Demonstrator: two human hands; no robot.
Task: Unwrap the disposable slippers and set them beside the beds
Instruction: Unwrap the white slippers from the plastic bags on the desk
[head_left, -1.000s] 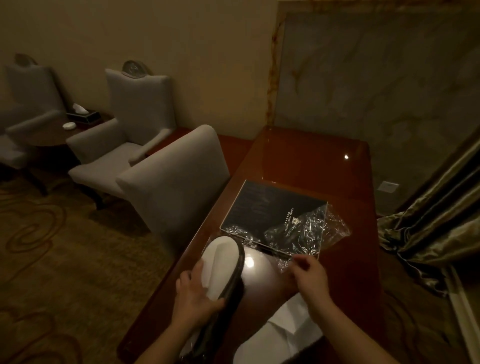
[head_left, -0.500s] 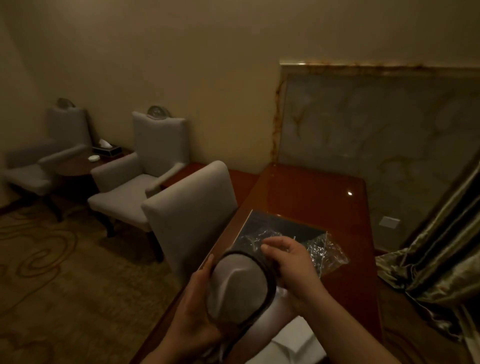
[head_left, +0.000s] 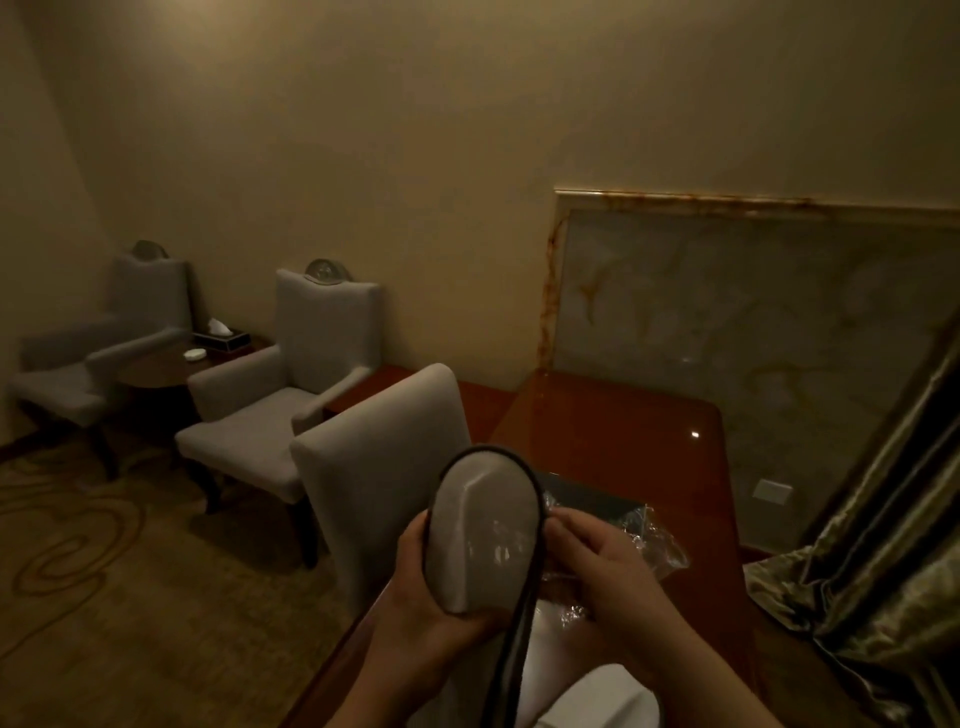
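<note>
A slipper stands toe-up over the worktop's near edge, with the left hand gripping its left side and the right hand pinching its right rim.

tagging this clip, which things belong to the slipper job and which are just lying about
Job: slipper, held by left hand and right hand; clear wrapper on the desk.
Lying about: dark folder, tissue box, armchair, curtain.

The slipper hides most of the dark folder on the surface; its heel end and a white thing run off the bottom edge.
</note>
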